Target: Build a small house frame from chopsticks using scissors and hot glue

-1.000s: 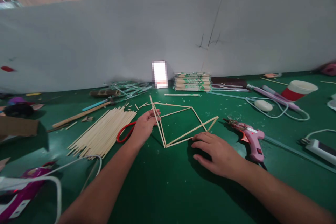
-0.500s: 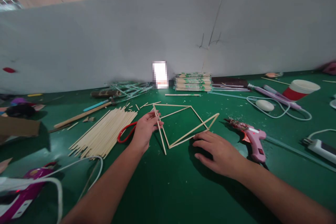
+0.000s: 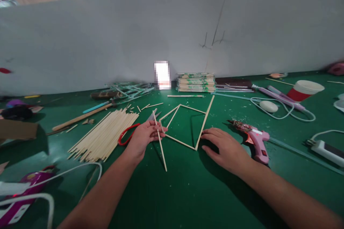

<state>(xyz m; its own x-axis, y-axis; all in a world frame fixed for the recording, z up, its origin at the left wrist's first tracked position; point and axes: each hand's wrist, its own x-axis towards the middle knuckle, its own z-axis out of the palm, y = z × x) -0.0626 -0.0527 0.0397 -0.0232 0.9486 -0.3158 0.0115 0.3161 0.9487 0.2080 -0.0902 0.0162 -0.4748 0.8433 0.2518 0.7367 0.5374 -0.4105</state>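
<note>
My left hand [image 3: 143, 136] pinches a thin wooden stick [image 3: 162, 152], which slants down toward me. Its fingers are also at the left corner of a frame of joined wooden sticks [image 3: 180, 142]; whether they grip that too, I cannot tell. My right hand [image 3: 227, 152] rests low at the frame's right side, thumb and fingers apart, fingertips at or close to the right-hand stick. Red-handled scissors [image 3: 122, 136] lie beside and partly behind my left hand. On the right lies a pink glue gun [image 3: 258, 139], its nozzle toward the frame.
Loose sticks [image 3: 104, 136] lie spread at left, with short offcuts behind them. Wrapped stick bundles [image 3: 196, 83] and a bright upright screen [image 3: 162, 75] stand by the white panel. A red-white cup [image 3: 303, 91], white cable [image 3: 285, 116], power strip [image 3: 328, 152] and purple tool [image 3: 27, 193] lie around.
The stick frame has turned counterclockwise, its near corner shifting right. The stick in my left hand has dropped a little nearer to me. The scissor blades now show.
</note>
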